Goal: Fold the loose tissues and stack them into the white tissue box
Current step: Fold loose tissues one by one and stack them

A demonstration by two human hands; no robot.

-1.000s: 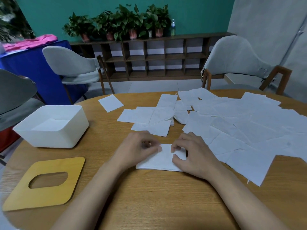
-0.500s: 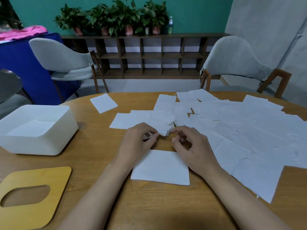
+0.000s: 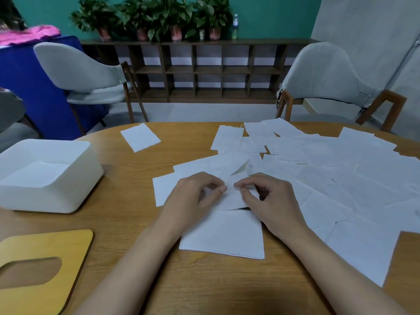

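1. Teal wall (image 3: 272, 17) at the back. Along it, left to right: blue-draped table (image 3: 34, 87) bearing pink fabric (image 3: 29, 34), grey chair (image 3: 79, 69), dark wooden shelf unit (image 3: 204, 71) with potted plants (image 3: 159, 17) and a bottle (image 3: 235, 26) on top, and a second grey chair (image 3: 322, 73).
2. Round wooden table (image 3: 136, 223) in front of me carries all the work items.
3. Near left: yellow lid (image 3: 68, 246) with an oval slot, lying flat and apart from the box.
4. Behind it: white tissue box (image 3: 45, 196), open at the top, upright. One flat white sheet (image 3: 34, 176) lies on its floor.
5. Far centre-left: a single tissue (image 3: 140, 137), lying alone, well apart from the rest.
6. My left hand (image 3: 193, 201): fingers curled, thumb and forefinger pinching the left part of a lifted tissue (image 3: 230, 196).
7. Folded stack (image 3: 225, 235): lying flat on the table just below both hands, edges roughly squared, its far edge under the lifted tissue.
8. My right hand (image 3: 272, 201): fingers curled, thumb and forefinger pinching the same tissue on its right part, fingertips close to those of the left hand.
9. Right half of the table: loose tissues (image 3: 341, 178), unfolded, overlapping one another from the far edge to the near right edge.
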